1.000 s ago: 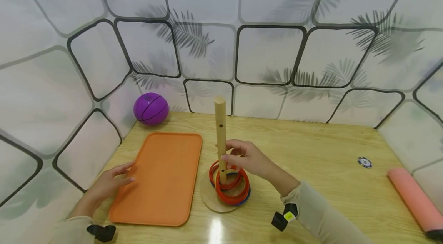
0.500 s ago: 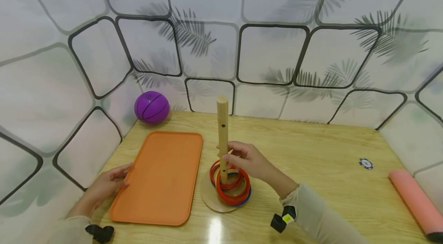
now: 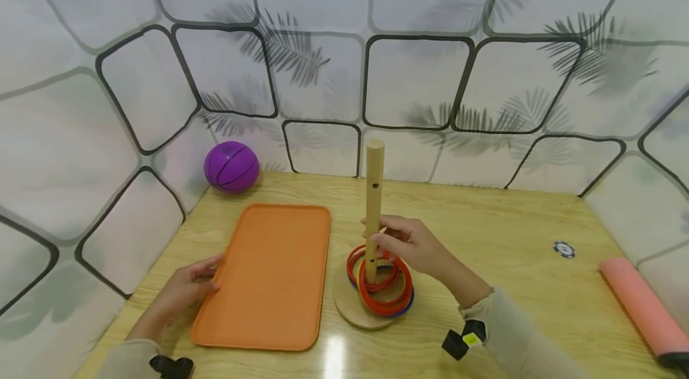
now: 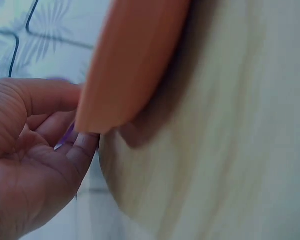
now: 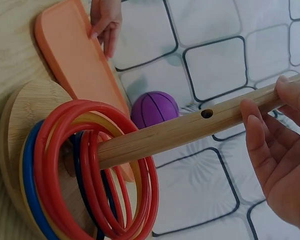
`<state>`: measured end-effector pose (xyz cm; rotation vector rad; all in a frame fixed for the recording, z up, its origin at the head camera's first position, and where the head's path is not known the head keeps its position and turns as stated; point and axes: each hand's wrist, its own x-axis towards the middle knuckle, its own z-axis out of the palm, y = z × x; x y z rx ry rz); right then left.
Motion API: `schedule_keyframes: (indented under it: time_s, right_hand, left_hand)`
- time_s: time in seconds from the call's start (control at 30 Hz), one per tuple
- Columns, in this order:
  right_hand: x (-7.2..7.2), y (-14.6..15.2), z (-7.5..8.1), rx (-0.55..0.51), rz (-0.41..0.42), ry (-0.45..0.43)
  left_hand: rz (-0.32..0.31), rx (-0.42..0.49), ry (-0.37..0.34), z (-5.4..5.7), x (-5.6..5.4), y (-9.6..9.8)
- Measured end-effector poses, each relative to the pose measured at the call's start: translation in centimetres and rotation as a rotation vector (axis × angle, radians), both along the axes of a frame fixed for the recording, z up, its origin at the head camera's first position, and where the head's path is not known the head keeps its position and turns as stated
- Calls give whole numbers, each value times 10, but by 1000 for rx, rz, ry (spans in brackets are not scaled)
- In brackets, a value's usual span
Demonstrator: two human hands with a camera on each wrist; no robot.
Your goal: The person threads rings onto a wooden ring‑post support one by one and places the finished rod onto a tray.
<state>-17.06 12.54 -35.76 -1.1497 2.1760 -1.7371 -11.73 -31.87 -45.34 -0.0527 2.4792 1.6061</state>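
In the head view my left hand (image 3: 188, 288) holds the left edge of an orange tray (image 3: 269, 277), thumb at the rim. The left wrist view shows fingers meeting the tray's edge (image 4: 132, 65) low over the tabletop. My right hand (image 3: 417, 244) pinches an upright wooden post (image 3: 374, 205) between thumb and fingers, below its upper hole. The post rises from a round wooden base (image 3: 350, 307) just right of the tray. Red, blue and yellow rings (image 5: 50, 165) lie loosely around the post's foot, some tilted against each other, above the base.
A purple ball (image 3: 231, 167) sits at the back left corner by the patterned wall. On the right lie a poker chip (image 3: 564, 248) and a pink roll (image 3: 643, 313) with a dark end. The wooden table (image 3: 484, 217) meets the wall at the back.
Over the last half second the tray and the ring post have slid right across the table, both hands moving with them. The grips look the same. The ball, chip and roll have stayed put.
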Motion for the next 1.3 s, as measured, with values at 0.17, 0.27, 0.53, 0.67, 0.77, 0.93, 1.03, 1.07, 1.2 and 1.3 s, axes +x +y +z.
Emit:
schedule_keyframes:
  time_s: [0.17, 0.27, 0.53, 0.67, 0.77, 0.93, 1.03, 1.07, 1.2, 1.3]
  right_hand:
    - [-1, 18, 12, 24, -33, 54]
    - [-1, 27, 19, 34, -47, 90]
    - [0, 45, 34, 61, -73, 138]
    - [0, 47, 37, 44, -62, 150]
    - [1, 48, 37, 20, -48, 160]
    - [1, 46, 36, -8, -30, 172]
    - [1, 45, 34, -10, -35, 159]
    - [0, 45, 33, -11, -37, 153]
    - [-1, 45, 29, -23, -47, 126]
    - [-3, 44, 25, -31, -57, 123]
  left_hand:
    - [35, 15, -1, -1, -1, 23]
    - [57, 23, -2, -2, -2, 37]
    - [71, 75, -29, 1, -2, 87]
    - [85, 79, -17, -1, -3, 113]
    - [101, 72, -13, -3, -6, 132]
    - [80, 120, -11, -6, -10, 158]
    - [46, 153, -13, -7, -12, 170]
    - [33, 168, -12, -7, -13, 173]
    - [-5, 219, -14, -9, -14, 184]
    - [-30, 253, -27, -11, -13, 191]
